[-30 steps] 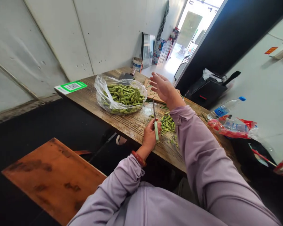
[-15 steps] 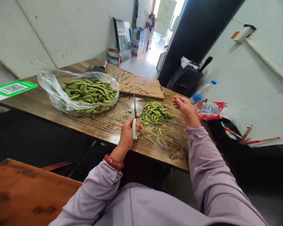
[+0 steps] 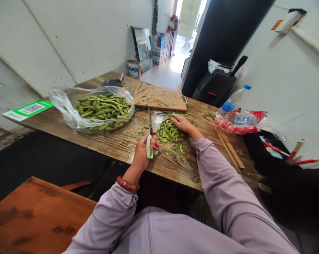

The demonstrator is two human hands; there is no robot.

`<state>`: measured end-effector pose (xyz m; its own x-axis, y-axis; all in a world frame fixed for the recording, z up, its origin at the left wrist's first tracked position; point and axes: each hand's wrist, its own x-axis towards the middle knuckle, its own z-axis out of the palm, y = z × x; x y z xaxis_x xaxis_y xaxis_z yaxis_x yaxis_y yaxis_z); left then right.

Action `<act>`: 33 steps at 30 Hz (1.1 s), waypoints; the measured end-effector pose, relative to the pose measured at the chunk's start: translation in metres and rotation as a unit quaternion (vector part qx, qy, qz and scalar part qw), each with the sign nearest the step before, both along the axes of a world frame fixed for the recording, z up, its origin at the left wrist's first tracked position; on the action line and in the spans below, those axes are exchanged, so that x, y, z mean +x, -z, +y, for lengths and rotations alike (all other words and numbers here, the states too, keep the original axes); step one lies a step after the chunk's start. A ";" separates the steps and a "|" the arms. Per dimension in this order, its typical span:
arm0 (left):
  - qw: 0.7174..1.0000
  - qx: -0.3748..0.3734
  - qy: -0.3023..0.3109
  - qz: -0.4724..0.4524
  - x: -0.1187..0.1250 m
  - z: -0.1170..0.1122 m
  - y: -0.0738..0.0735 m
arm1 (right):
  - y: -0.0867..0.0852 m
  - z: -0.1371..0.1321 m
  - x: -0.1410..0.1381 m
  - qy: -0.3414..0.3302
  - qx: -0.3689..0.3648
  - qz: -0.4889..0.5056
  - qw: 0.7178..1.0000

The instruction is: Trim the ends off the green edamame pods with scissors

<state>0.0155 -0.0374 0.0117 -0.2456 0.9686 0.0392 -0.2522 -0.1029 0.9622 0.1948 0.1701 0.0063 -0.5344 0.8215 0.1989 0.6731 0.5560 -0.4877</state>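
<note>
My left hand is closed round the pale green handles of a pair of scissors, blades pointing away from me over the wooden table. My right hand lies on a small pile of green edamame pods in front of me, fingers curled down onto the pods; whether it grips one is hidden. A clear plastic bag full of edamame pods sits to the left. Small cut pod ends are scattered near the table's front edge.
A wooden cutting board lies behind the pile. A water bottle, a red-and-clear plastic bag and wooden chopsticks are at the right. A green-edged QR card sits at the far left, a brown stool at lower left.
My right hand came down from the air, moved left and settled on the pod pile. The left hand with the scissors stayed put. The view swung and steadied.
</note>
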 end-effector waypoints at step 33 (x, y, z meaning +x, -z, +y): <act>0.999 0.020 0.036 -0.008 0.002 0.001 0.001 | -0.040 -0.020 0.002 0.062 -0.155 0.283 0.944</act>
<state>0.0178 -0.0359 0.0107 -0.1755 0.9816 0.0748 -0.2759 -0.1220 0.9534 0.1970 0.1506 0.0467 -0.3101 0.9366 0.1629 0.3066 0.2607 -0.9154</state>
